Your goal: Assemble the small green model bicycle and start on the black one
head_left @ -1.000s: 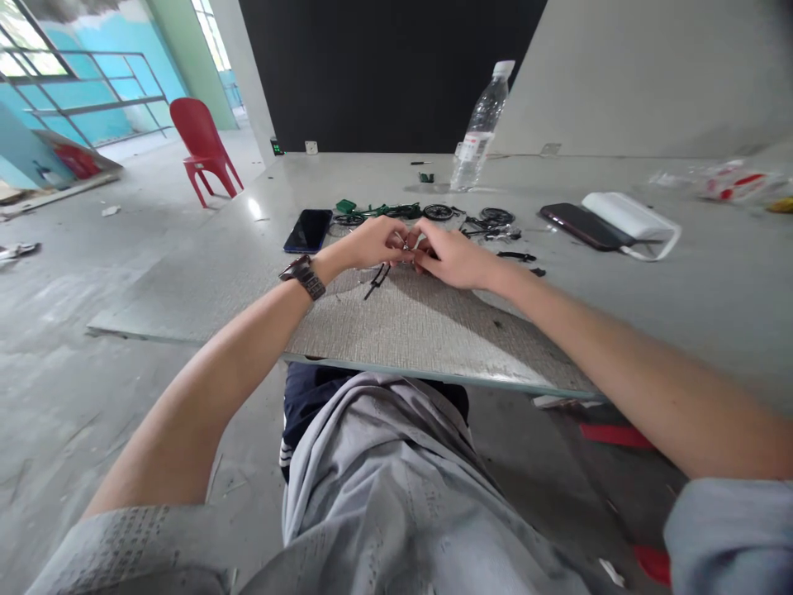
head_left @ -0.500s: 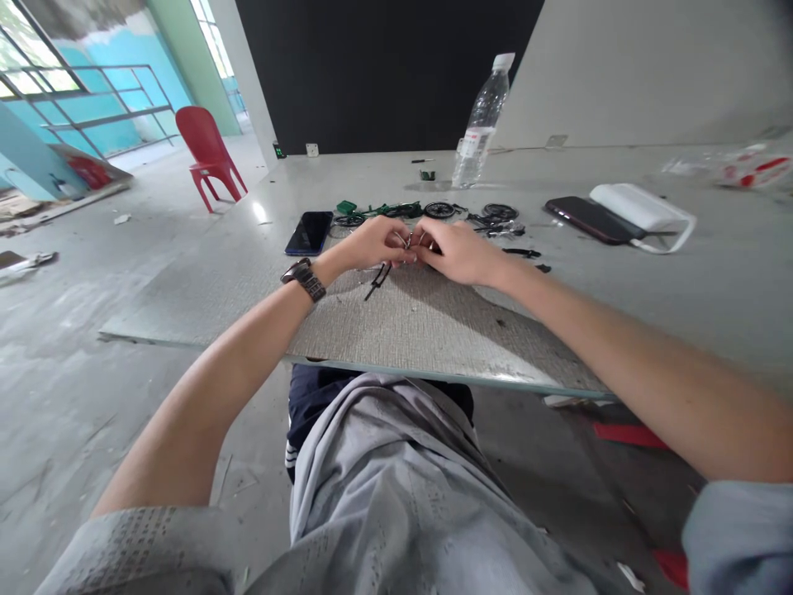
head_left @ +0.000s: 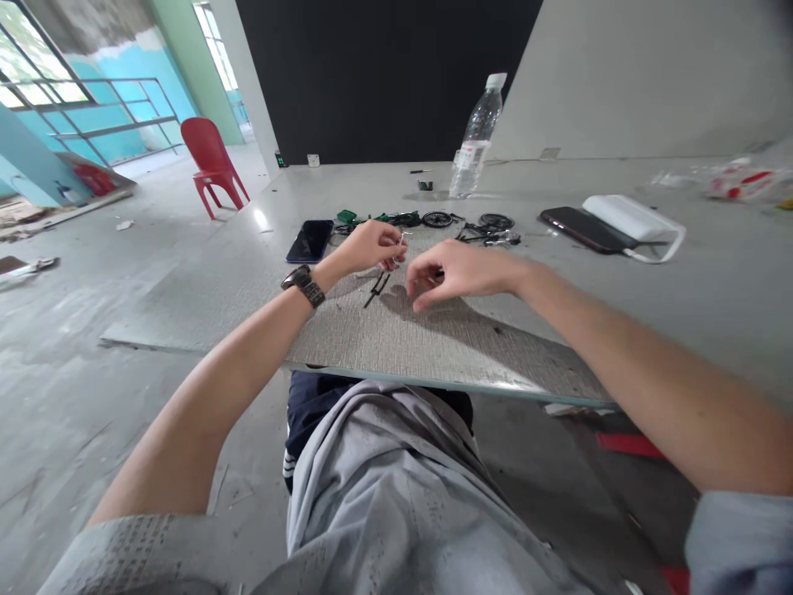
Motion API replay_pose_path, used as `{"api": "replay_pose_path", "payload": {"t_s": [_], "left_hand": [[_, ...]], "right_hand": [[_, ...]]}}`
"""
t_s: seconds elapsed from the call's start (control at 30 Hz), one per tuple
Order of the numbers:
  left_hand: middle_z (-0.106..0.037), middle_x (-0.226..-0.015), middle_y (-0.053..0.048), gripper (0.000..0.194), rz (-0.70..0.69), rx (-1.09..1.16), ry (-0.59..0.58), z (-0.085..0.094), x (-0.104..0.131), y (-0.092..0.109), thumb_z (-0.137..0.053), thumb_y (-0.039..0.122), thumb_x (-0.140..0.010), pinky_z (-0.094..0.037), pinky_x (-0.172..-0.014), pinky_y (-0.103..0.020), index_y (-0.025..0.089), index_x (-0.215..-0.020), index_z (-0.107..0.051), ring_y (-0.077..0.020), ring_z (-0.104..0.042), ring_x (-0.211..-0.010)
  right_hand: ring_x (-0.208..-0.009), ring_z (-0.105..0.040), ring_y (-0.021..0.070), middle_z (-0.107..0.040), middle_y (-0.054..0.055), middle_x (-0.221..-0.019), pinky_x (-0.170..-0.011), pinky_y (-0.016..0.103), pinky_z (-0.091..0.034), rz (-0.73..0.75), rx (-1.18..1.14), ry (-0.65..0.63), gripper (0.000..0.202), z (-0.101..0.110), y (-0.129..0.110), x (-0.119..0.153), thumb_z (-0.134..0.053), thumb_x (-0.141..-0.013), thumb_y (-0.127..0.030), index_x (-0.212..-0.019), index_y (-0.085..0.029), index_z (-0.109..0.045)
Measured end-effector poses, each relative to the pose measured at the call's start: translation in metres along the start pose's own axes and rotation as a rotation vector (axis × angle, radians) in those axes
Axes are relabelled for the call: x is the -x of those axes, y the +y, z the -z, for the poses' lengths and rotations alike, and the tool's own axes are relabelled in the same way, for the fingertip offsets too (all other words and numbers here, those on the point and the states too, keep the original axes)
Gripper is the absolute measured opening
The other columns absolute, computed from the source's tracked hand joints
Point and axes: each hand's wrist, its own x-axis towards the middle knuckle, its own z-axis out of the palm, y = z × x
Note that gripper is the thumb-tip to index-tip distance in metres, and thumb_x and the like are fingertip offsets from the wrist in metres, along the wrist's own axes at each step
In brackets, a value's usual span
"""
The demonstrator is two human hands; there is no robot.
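Note:
My left hand [head_left: 372,246] is closed in a pinch on a small silvery bent part [head_left: 402,240], held just above the table; its exact kind is too small to tell. Apart from it, my right hand [head_left: 458,268] hovers lower and to the right, thumb and curved fingers apart, with nothing visible between them. Below the left hand a thin black forked part [head_left: 377,289] lies on the table [head_left: 347,335]. Behind the hands are small model bicycle parts: a black spoked wheel [head_left: 437,219], another wheel [head_left: 496,221] and a green basket-like piece [head_left: 346,216].
A blue-edged phone [head_left: 310,240] lies left of the parts. To the right are a dark phone [head_left: 579,229] and a white power bank [head_left: 625,221] with a cable. A water bottle [head_left: 476,145] stands at the back. A red chair [head_left: 212,161] is beyond the table.
My hands were together at the small silvery part. My right hand has let go and moved down and right, its fingers now apart; the left keeps the part.

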Motion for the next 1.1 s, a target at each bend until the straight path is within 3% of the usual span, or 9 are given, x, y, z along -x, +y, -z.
{"api": "replay_pose_path", "payload": {"t_s": [0.1,0.3,0.57,0.7,0.8,0.9,1.1], "left_hand": [[-0.076,-0.084,-0.01,0.016,0.017,0.031,-0.002,0.0,0.001,0.002,-0.069,0.024,-0.097,-0.058,-0.069,-0.025,0.008,-0.094,-0.072,-0.0118,-0.07,-0.068],[-0.078,-0.088,-0.011,0.015,0.058,0.199,-0.014,-0.002,-0.003,-0.005,-0.072,0.022,-0.095,-0.061,-0.074,-0.03,0.007,-0.096,-0.072,-0.0131,-0.072,-0.069],[-0.079,-0.091,-0.011,0.025,0.059,0.336,-0.104,0.001,-0.006,-0.014,-0.081,0.028,-0.086,-0.061,-0.082,-0.035,0.01,-0.102,-0.074,-0.0174,-0.075,-0.08],[-0.079,-0.099,-0.013,0.03,0.076,0.355,-0.104,0.001,-0.006,-0.016,-0.086,0.026,-0.079,-0.06,-0.081,-0.033,0.01,-0.102,-0.075,-0.018,-0.074,-0.084],[-0.078,-0.092,-0.012,0.035,0.087,0.377,-0.107,0.0,-0.006,-0.016,-0.089,0.032,-0.078,-0.059,-0.082,-0.034,0.01,-0.101,-0.075,-0.0179,-0.074,-0.08],[-0.077,-0.085,-0.01,0.042,0.089,0.41,-0.094,-0.001,-0.006,-0.015,-0.092,0.04,-0.074,-0.059,-0.081,-0.034,0.01,-0.098,-0.075,-0.0185,-0.074,-0.079],[-0.076,-0.086,-0.011,0.05,0.113,0.446,-0.062,-0.001,-0.006,-0.015,-0.095,0.042,-0.07,-0.06,-0.082,-0.035,0.009,-0.102,-0.075,-0.0191,-0.074,-0.081]], "right_hand": [[-0.075,-0.061,0.0196,-0.072,0.006,-0.084,-0.07,0.035,-0.04,0.031,-0.068,-0.123,0.044,-0.003,-0.006,-0.002,-0.077,-0.081,-0.065,-0.087,-0.021,-0.076],[-0.077,-0.062,0.0186,-0.073,0.005,-0.085,-0.07,0.032,-0.042,0.089,-0.132,-0.124,0.038,-0.01,-0.004,-0.005,-0.079,-0.081,-0.056,-0.093,-0.02,-0.077],[-0.076,-0.063,0.0163,-0.073,0.003,-0.085,-0.071,0.029,-0.044,0.124,-0.144,-0.145,0.026,-0.011,-0.01,-0.003,-0.074,-0.088,-0.045,-0.086,-0.02,-0.074],[-0.075,-0.059,0.0172,-0.07,0.005,-0.089,-0.067,0.031,-0.041,0.054,-0.016,-0.072,0.027,-0.009,-0.004,-0.001,-0.066,-0.094,-0.046,-0.089,-0.019,-0.069],[-0.08,-0.059,0.0203,-0.069,0.009,-0.099,-0.068,0.032,-0.04,0.001,0.067,0.052,0.027,-0.008,0.009,0.0,-0.06,-0.097,-0.046,-0.095,-0.019,-0.064],[-0.072,-0.056,0.0195,-0.067,0.01,-0.096,-0.065,0.033,-0.039,-0.084,0.133,0.144,0.021,-0.01,0.023,-0.002,-0.055,-0.099,-0.04,-0.095,-0.02,-0.057],[-0.077,-0.063,0.0206,-0.071,0.009,-0.095,-0.069,0.033,-0.042,-0.127,0.158,0.303,0.005,-0.012,0.041,-0.007,-0.062,-0.091,-0.025,-0.093,-0.021,-0.059]]}}
